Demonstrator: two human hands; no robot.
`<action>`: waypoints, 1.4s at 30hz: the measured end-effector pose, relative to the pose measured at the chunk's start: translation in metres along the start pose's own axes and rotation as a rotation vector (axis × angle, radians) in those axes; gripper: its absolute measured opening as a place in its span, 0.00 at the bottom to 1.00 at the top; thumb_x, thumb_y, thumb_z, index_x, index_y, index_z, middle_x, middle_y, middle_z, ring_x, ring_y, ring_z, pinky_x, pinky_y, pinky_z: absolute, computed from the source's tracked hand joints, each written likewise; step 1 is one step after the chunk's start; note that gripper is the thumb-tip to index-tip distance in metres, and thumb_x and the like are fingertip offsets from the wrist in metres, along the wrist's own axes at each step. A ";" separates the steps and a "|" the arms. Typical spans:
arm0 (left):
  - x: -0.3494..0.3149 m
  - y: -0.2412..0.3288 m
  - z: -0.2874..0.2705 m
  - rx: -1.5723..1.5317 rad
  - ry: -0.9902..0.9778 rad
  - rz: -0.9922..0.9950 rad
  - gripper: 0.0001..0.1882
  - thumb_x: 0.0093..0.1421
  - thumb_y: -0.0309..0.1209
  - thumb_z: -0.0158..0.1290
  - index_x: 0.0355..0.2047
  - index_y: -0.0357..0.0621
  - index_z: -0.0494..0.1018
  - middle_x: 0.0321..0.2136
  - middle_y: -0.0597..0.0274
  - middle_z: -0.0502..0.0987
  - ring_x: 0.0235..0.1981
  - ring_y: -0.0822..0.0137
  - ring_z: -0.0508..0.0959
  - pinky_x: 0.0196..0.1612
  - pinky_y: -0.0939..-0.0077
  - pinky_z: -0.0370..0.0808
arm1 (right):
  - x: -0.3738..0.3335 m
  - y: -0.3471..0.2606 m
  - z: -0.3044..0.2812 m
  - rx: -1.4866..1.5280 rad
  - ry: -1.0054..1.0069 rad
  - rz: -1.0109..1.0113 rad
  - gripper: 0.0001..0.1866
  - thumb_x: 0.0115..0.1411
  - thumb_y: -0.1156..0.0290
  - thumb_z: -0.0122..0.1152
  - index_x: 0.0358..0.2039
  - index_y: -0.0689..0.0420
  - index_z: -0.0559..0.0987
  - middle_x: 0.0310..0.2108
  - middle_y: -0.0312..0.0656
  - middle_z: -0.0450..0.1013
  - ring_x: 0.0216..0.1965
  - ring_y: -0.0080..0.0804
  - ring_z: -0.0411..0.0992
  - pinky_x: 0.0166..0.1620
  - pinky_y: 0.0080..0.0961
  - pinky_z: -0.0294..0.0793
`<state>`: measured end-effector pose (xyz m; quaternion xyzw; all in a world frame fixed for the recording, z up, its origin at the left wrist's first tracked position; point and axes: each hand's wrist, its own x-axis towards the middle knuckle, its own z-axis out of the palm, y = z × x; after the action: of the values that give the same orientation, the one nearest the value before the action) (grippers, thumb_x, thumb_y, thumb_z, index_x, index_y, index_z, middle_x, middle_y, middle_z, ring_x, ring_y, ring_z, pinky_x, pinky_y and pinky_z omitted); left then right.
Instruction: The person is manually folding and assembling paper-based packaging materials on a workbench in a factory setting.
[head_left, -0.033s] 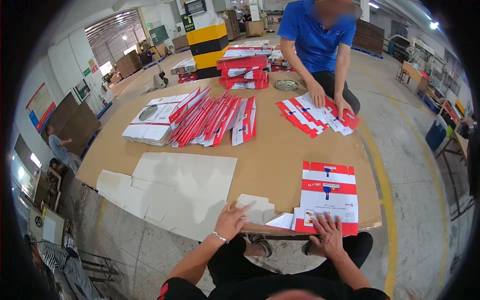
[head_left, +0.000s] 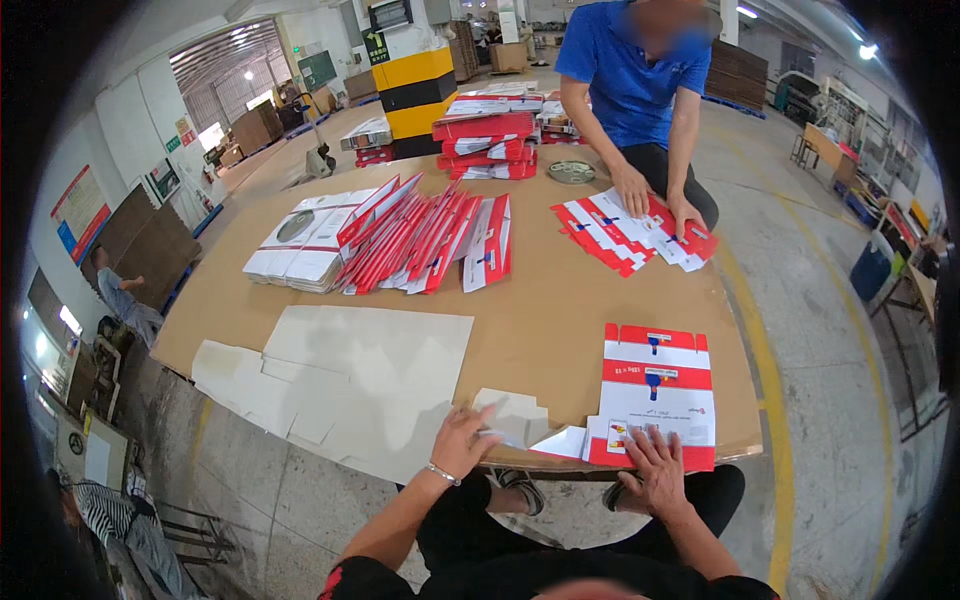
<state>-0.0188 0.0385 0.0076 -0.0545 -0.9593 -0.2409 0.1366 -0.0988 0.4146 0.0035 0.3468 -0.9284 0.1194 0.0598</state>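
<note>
Under my right hand (head_left: 660, 475) lies a flat, unfolded red-and-white carton (head_left: 657, 385) with printed pictures, at the near right edge of the table. The fingers of that hand rest spread on its lower part. A folded-up white flap (head_left: 565, 441) juts from the carton's left side. My left hand (head_left: 462, 440), with a bracelet at the wrist, is beside a small plain pale card piece (head_left: 515, 415) left of that flap. Its thumb and forefinger are apart, and I see nothing held between them. Large blank pale card sheets (head_left: 370, 350) lie flat to its left.
A leaning row of folded red-and-white cartons (head_left: 420, 240) fills the table's (head_left: 550, 340) middle left, beside a white stack with a round tape roll (head_left: 296, 225). Across the table, a person in blue (head_left: 635, 90) handles fanned cartons (head_left: 610, 230). Another tape roll (head_left: 571, 172) and carton piles (head_left: 485, 150) stand behind.
My left hand's fingers, blurred by motion before, now show sharply and have shifted slightly. My right hand and the carton stay in place.
</note>
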 end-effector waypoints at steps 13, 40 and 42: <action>0.071 0.031 0.087 -0.834 0.392 -0.516 0.23 0.58 0.25 0.56 0.52 0.34 0.64 0.47 0.52 0.74 0.47 0.58 0.75 0.51 0.67 0.71 | 0.014 0.016 0.012 -0.086 0.020 -0.034 0.28 0.59 0.61 0.55 0.61 0.43 0.67 0.63 0.35 0.62 0.64 0.40 0.57 0.64 0.55 0.48; 0.065 0.074 0.091 0.358 -0.328 0.147 0.34 0.62 0.48 0.49 0.67 0.72 0.51 0.68 0.50 0.43 0.69 0.43 0.41 0.58 0.22 0.44 | 0.005 0.004 0.025 -0.092 0.010 0.055 0.27 0.62 0.60 0.54 0.63 0.40 0.63 0.66 0.31 0.57 0.68 0.35 0.51 0.64 0.66 0.43; 0.063 0.076 0.093 0.382 -0.312 0.110 0.35 0.61 0.48 0.50 0.67 0.73 0.51 0.68 0.47 0.43 0.68 0.42 0.42 0.58 0.23 0.45 | 0.004 0.003 0.026 -0.090 0.001 0.060 0.28 0.62 0.60 0.54 0.63 0.40 0.63 0.66 0.31 0.56 0.68 0.35 0.51 0.64 0.66 0.42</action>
<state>-0.0877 0.1516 -0.0189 -0.1162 -0.9925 -0.0364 0.0075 -0.1042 0.4073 -0.0208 0.3156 -0.9428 0.0797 0.0723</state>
